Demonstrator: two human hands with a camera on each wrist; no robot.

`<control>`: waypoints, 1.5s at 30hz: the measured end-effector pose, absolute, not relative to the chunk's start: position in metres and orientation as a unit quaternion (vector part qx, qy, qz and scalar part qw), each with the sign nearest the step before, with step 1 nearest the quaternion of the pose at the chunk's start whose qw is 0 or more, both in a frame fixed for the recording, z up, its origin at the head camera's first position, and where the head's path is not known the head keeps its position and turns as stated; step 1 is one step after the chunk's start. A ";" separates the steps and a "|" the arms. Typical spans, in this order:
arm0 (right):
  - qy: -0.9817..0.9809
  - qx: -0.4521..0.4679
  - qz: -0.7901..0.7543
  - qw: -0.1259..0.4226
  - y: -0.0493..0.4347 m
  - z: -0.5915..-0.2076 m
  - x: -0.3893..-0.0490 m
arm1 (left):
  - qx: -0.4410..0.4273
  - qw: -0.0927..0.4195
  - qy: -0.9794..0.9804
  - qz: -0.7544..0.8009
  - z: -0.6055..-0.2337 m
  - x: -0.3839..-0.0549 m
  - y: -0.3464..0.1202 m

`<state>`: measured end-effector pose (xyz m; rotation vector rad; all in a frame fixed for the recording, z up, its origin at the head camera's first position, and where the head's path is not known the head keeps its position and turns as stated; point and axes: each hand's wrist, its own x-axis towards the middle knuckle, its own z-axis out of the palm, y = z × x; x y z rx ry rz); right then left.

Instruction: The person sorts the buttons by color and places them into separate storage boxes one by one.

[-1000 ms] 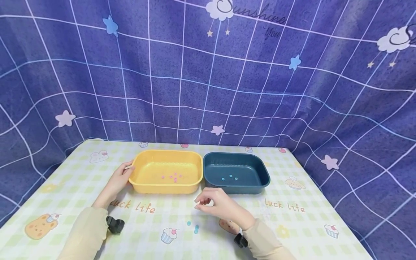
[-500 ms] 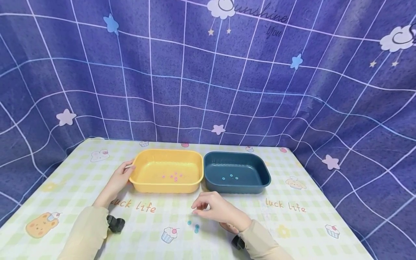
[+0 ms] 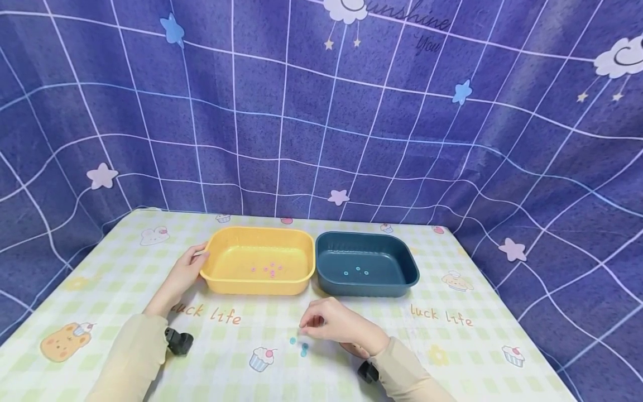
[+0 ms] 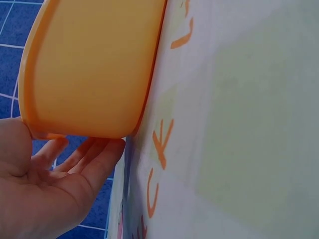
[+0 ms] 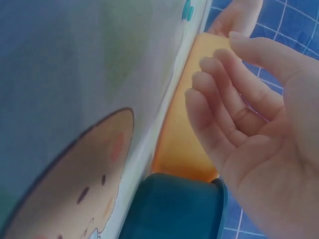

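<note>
A yellow bin [image 3: 258, 287] stands at centre left with several small pink ring-like beads [image 3: 273, 273] inside. My left hand [image 3: 185, 274] holds its left end; in the left wrist view the thumb lies at the rim and the fingers touch the outer end wall. My right hand [image 3: 334, 321] hovers low over the table, fingers loosely curled and thumb near the index fingertip, with nothing visible between them in the right wrist view. Just left of and below its fingertips lie three small teal beads [image 3: 293, 340] on the cloth, two of them touching.
A dark teal bin [image 3: 369, 290] sits against the yellow bin's right side, holding three small teal ring-like beads [image 3: 358, 268]. The table wears a checked, cartoon-printed cloth [image 3: 241, 357]. Behind it hangs a blue grid-patterned curtain [image 3: 281, 139].
My right hand has come down and nearer from in front of the teal bin to beside the loose teal beads, its thumb and index drawing closer. My left hand stays on the yellow bin.
</note>
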<state>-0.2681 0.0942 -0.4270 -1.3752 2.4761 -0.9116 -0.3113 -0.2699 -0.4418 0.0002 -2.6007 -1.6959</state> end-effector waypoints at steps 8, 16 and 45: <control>0.837 -0.453 -0.288 0.104 0.096 -0.429 -0.268 | 0.005 0.016 -0.839 -0.544 -0.443 -0.312 -0.270; 0.838 -0.450 -0.283 0.126 0.097 -0.429 -0.267 | 0.004 0.019 -0.838 -0.545 -0.441 -0.312 -0.270; 0.830 -0.493 -0.230 0.124 0.092 -0.429 -0.264 | 0.007 0.012 -0.839 -0.543 -0.442 -0.313 -0.269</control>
